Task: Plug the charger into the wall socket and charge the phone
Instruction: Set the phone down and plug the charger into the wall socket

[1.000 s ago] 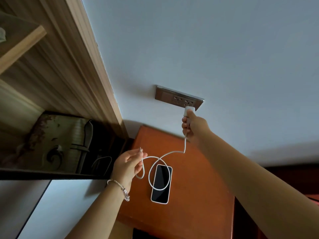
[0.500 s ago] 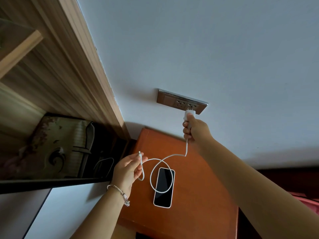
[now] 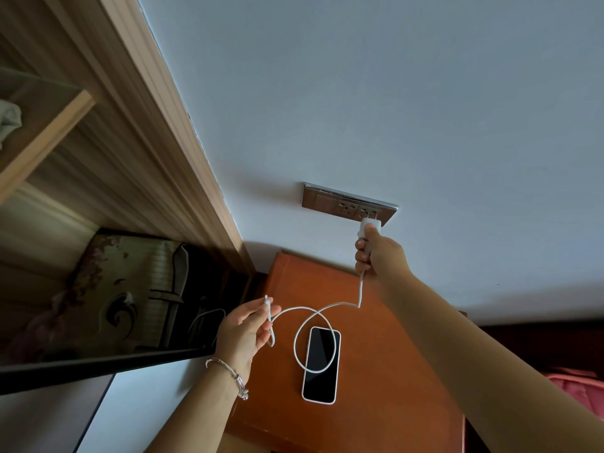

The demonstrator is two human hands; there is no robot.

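A metallic wall socket plate (image 3: 330, 201) sits on the pale wall above an orange-brown bedside table (image 3: 385, 387). My right hand (image 3: 380, 255) grips the white charger plug (image 3: 367, 228), whose prongs touch the rightmost outlet. A white cable (image 3: 313, 322) loops from the plug down over the table to my left hand (image 3: 245, 328), which pinches the cable's small connector end (image 3: 268, 305). The phone (image 3: 322, 364) lies face up on the table, screen dark, with the cable loop above its top half.
A wooden cabinet frame (image 3: 157, 152) runs along the left with a shelf and a dark glass panel (image 3: 124, 295) below. A white surface (image 3: 137, 407) lies left of the table. Something red shows at the far right edge (image 3: 581, 390).
My right hand has held the plug at the rightmost outlet throughout; the prongs now show at the outlet. My left hand keeps the connector end, barely moved.
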